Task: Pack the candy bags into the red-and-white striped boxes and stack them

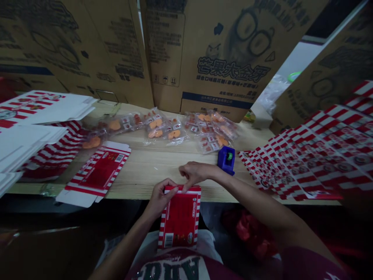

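A red cardboard box point(180, 221) with red-and-white striped edges stands propped between my body and the table edge, its printed panel and barcode facing up. My left hand point(163, 196) grips its upper left corner, with the thumb lying over the top edge. My right hand point(194, 174) is at the top end of the box, fingers curled and thumb pressed on the end flap. What lies under the right fingers is hidden. A blue tape dispenser point(226, 160) with a green roll stands beyond my right forearm.
A flattened box point(100, 171) lies to the left, near stacked flat cartons point(43, 107). Clear packets point(163, 126) with orange pieces line the back of the table point(140, 163). Striped boxes point(314, 155) are piled at right. Large brown cartons point(204, 50) wall off the back.
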Motion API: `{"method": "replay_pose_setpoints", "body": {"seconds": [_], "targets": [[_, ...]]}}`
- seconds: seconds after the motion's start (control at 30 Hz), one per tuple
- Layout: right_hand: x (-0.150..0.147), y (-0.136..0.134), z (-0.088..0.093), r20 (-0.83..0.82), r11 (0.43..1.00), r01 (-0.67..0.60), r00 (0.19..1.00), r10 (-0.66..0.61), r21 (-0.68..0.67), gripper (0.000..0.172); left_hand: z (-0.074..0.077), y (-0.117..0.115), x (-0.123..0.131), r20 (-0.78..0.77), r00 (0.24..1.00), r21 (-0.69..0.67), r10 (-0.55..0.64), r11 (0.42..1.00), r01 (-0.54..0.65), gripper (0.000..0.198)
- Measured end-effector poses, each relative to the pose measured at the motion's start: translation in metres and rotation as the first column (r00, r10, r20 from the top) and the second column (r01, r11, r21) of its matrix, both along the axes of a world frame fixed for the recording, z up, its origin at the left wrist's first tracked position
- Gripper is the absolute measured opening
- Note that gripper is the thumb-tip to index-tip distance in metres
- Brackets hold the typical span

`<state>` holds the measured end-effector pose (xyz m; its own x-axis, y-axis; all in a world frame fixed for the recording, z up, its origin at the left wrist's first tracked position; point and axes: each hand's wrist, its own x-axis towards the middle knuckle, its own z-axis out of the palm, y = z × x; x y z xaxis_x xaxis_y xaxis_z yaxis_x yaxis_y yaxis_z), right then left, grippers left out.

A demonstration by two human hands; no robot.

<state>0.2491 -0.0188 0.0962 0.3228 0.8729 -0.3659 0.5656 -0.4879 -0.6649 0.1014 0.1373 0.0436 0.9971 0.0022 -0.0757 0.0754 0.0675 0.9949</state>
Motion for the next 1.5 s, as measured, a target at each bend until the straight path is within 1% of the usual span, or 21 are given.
{"method": "replay_pose_setpoints", "body": {"seconds": [0.07, 0.17, 0.27, 0.33, 0.4, 0.5, 0.6, 0.67, 0.73, 0.77, 0.8, 0.83, 0.9, 0.97, 1.03, 1.1, 1.17, 1.23, 1.3, 1.37, 1.5], "targets": [[0.003, -0.003, -0.008, -0.230, 1.000, 0.006, 0.973, -0.007, -0.005, 0.048, 0.003, 0.002, -0.003, 0.041, 0.999, 0.029, -0.013, 1.000, 0.012, 0.022], [-0.003, -0.008, -0.026, -0.623, 0.998, -0.035, 0.780, 0.061, 0.054, 0.045, 0.005, 0.003, -0.008, 0.076, 0.997, 0.035, -0.018, 0.999, 0.016, 0.019], [-0.017, -0.011, -0.039, -0.813, 0.988, 0.144, 0.581, -0.039, 0.056, 0.044, 0.002, 0.003, -0.012, 0.060, 0.998, 0.030, 0.002, 1.000, -0.003, 0.019], [-0.024, -0.013, -0.041, -0.863, 0.965, 0.262, 0.495, -0.102, 0.036, 0.042, 0.001, 0.003, -0.014, 0.012, 1.000, 0.000, 0.012, 1.000, -0.012, 0.028], [-0.026, -0.015, -0.038, -0.865, 0.940, 0.337, 0.484, -0.128, 0.049, 0.038, 0.007, 0.004, -0.018, -0.036, 0.998, -0.039, 0.043, 0.998, -0.044, 0.042], [-0.020, -0.023, -0.024, -0.801, 0.892, 0.438, 0.571, -0.180, 0.112, 0.035, 0.032, 0.009, -0.028, 0.022, 0.991, 0.034, 0.133, 0.990, -0.133, 0.046], [-0.015, -0.037, -0.006, -0.696, 0.806, 0.560, 0.656, -0.291, 0.190, 0.037, 0.066, 0.014, -0.039, 0.355, 0.920, 0.270, 0.166, 0.924, -0.271, 0.037], [-0.016, -0.046, 0.002, -0.707, 0.749, 0.637, 0.615, -0.349, 0.185, 0.045, 0.077, 0.010, -0.041, 0.616, 0.787, 0.390, 0.029, 0.857, -0.336, 0.046], [-0.020, -0.052, 0.003, -0.781, 0.711, 0.691, 0.512, -0.358, 0.127, 0.055, 0.072, 0.002, -0.036, 0.751, 0.637, 0.475, -0.172, 0.811, -0.341, 0.062], [-0.023, -0.052, 0.000, -0.805, 0.696, 0.711, 0.468, -0.364, 0.098, 0.055, 0.063, -0.001, -0.032, 0.765, 0.589, 0.522, -0.260, 0.786, -0.332, 0.065], [-0.025, -0.051, -0.005, -0.815, 0.679, 0.730, 0.438, -0.379, 0.076, 0.052, 0.053, -0.004, -0.028, 0.750, 0.577, 0.573, -0.324, 0.754, -0.321, 0.066], [-0.029, -0.050, -0.011, -0.814, 0.655, 0.753, 0.417, -0.404, 0.062, 0.048, 0.042, -0.005, -0.024, 0.713, 0.592, 0.631, -0.375, 0.712, -0.308, 0.067], [-0.037, -0.045, -0.027, -0.806, 0.586, 0.808, 0.382, -0.453, 0.054, 0.042, 0.022, 0.001, -0.021, 0.518, 0.692, 0.795, -0.503, 0.582, -0.171, 0.076], [-0.045, -0.043, -0.044, -0.816, 0.503, 0.862, 0.331, -0.474, 0.058, 0.039, 0.009, 0.020, -0.020, 0.308, 0.785, 0.886, -0.537, 0.462, -0.032, 0.095], [-0.052, -0.046, -0.058, -0.830, 0.411, 0.909, 0.278, -0.483, 0.065, 0.040, 0.002, 0.053, -0.017, 0.188, 0.890, 0.923, -0.415, 0.384, -0.016, 0.105], [-0.056, -0.054, -0.068, -0.829, 0.298, 0.951, 0.236, -0.508, 0.088, 0.042, -0.002, 0.099, -0.007, 0.117, 0.990, 0.958, -0.085, 0.274, -0.090, 0.097], [-0.058, -0.064, -0.075, -0.815, 0.191, 0.974, 0.207, -0.541, 0.121, 0.044, -0.007, 0.149, 0.007, 0.075, 0.957, 0.985, 0.282, 0.129, -0.115, 0.108], [-0.058, -0.073, -0.081, -0.796, 0.108, 0.984, 0.181, -0.578, 0.145, 0.047, -0.014, 0.194, 0.019, 0.035, 0.892, 0.998, 0.451, 0.036, -0.057, 0.120], [-0.057, -0.080, -0.085, -0.777, 0.060, 0.988, 0.149, -0.611, 0.142, 0.050, -0.021, 0.226, 0.025, -0.109, 0.865, 0.994, 0.490, 0.078, 0.081, 0.124], [-0.056, -0.083, -0.087, -0.756, 0.039, 0.991, 0.123, -0.642, 0.128, 0.053, -0.027, 0.241, 0.026, -0.190, 0.848, 0.981, 0.494, 0.117, 0.152, 0.122], [-0.055, -0.083, -0.088, -0.695, 0.052, 0.989, 0.133, -0.706, 0.137, 0.054, -0.030, 0.239, 0.024, -0.136, 0.864, 0.990, 0.484, 0.087, 0.107, 0.113]]}}
